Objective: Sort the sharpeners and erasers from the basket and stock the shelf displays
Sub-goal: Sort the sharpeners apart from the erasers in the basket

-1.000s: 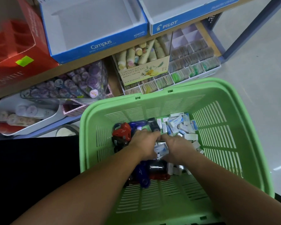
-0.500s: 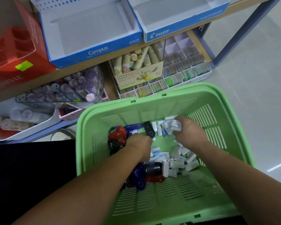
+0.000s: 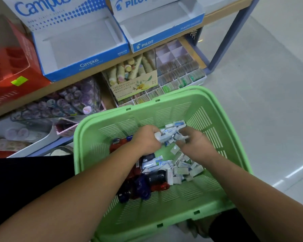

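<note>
A green plastic basket [image 3: 215,209] sits in front of me. Inside it lie several small white-and-blue erasers [image 3: 166,165] and several dark blue, black and red sharpeners [image 3: 142,188]. My left hand [image 3: 145,140] is curled round a few erasers [image 3: 171,132] at the basket's far side. My right hand [image 3: 195,145] has its fingers bent round the same cluster from the right. Two empty blue-and-white display boxes stand on the shelf above, marked Campus [image 3: 80,42] and Pilot [image 3: 157,25].
A red box [image 3: 10,70] stands at the shelf's left end. The lower shelf holds a hand cream box [image 3: 135,88], a divided tray of small items [image 3: 180,70] and a clear bin of round items [image 3: 66,102]. Open grey floor [image 3: 261,93] lies to the right.
Both hands have moved to the basket's far side and come together around a cluster of erasers. The view has shifted, so the basket sits lower in the frame.
</note>
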A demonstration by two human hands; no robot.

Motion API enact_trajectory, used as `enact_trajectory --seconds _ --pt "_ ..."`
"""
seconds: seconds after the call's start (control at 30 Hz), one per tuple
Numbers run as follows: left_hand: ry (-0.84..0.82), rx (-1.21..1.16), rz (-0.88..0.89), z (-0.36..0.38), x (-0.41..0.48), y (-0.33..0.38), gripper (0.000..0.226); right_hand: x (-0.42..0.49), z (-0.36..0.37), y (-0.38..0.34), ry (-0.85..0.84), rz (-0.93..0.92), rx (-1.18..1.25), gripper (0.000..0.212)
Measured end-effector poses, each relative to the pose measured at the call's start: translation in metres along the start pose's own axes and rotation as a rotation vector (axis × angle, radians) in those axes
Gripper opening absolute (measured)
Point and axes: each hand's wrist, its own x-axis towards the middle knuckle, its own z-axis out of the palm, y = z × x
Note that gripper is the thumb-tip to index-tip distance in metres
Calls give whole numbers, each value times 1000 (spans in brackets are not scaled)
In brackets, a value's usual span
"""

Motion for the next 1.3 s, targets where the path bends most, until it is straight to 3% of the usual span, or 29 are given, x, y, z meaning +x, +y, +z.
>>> enact_trajectory --seconds 0.1,0.13,0.2,0.27,0.3,0.43,0.6,0.67,0.8,0.9,1.07,1.17,1.3 --pt "-68 -441 4 15 -1 11 62 -8 -4 6 135 -63 -25 34" --pt "-93 -433 19 21 -2 6 68 -10 -4 7 186 -97 -81 31" --pt "-131 -29 117 27 -2 -13 53 -11 0 11 206 -154 -208 25" --pt "-163 411 215 28 -6 -32 40 -9 8 12 38 -186 -295 23" --pt "-178 508 245 28 -8 -39 41 -9 13 12 -94 -196 -353 25" --pt "-192 690 295 19 -11 -47 60 -1 28 15 -460 -166 -656 51" --pt "-92 640 156 28 -12 -49 42 16 38 20 -521 -150 -817 55" --pt "-75 492 98 32 -10 -43 44 21 45 21 -507 -132 -824 60" --pt "-71 429 187 12 -10 -37 45 28 54 20 -456 -157 -833 55" --pt "-43 560 171 -21 -18 -34 47 30 58 16 -477 -141 -695 62" --pt "-93 975 111 -39 -36 -28 43 32 59 9 -539 -68 -615 68" --pt "-177 1186 215 -18 -40 -19 42 31 63 11 -539 -58 -585 68" --pt "-258 974 356 20 -38 -11 39 27 65 14 -616 -52 -500 77"
